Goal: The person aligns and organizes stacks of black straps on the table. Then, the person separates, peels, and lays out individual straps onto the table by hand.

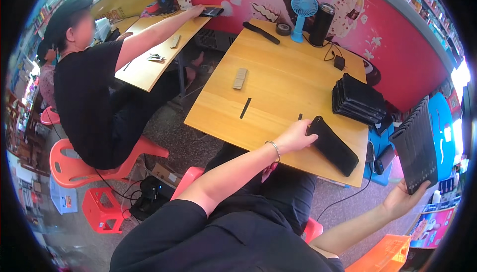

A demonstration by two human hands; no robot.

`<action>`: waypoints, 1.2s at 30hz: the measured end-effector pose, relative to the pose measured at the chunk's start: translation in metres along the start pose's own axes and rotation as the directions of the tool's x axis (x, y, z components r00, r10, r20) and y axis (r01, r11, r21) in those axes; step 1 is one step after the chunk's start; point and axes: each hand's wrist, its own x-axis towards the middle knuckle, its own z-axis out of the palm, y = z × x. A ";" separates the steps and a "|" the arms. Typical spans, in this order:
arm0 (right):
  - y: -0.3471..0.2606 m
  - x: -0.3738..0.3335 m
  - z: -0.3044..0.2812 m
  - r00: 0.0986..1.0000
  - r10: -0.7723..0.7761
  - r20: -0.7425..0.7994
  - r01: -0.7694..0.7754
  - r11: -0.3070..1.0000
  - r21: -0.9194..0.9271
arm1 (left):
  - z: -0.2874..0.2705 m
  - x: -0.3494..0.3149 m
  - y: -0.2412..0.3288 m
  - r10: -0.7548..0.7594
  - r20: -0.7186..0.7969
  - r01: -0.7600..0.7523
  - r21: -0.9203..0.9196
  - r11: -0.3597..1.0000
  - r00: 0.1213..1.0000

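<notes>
My left hand [297,136] pinches the upper left end of a long black fabric piece [336,146], which lies slanted on the near right of the wooden table [278,83]. Small holes show at that pinched end. Off the table's right side, my right hand [406,200] grips the lower end of a fanned stack of flat black pieces [416,145], held upright. What these pieces are exactly, I cannot tell. A pile of black folded pieces [358,98] sits at the table's right edge, between my two hands.
On the table are a beige pad [240,78], a dark strip [245,108], a black strap [261,32], a tape roll [283,29], a blue fan [299,18] and a black cylinder [323,23]. Left, a person [89,83] sits at another table [149,48]. An orange crate [382,254] stands lower right.
</notes>
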 end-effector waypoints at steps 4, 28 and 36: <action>-0.001 0.004 -0.007 1.000 0.011 0.025 -0.011 1.000 0.001 | -0.009 0.002 -0.006 0.203 -0.028 -0.173 0.421 0.891 0.979; 0.011 -0.017 -0.011 0.886 0.315 0.340 -0.052 0.796 -0.603 | -0.012 -0.080 0.026 0.419 0.025 -0.309 -0.636 0.707 0.908; -0.002 -0.019 0.015 0.743 0.480 0.466 0.122 0.588 -0.799 | -0.006 -0.085 0.030 0.227 -0.033 -0.204 -0.581 0.788 0.973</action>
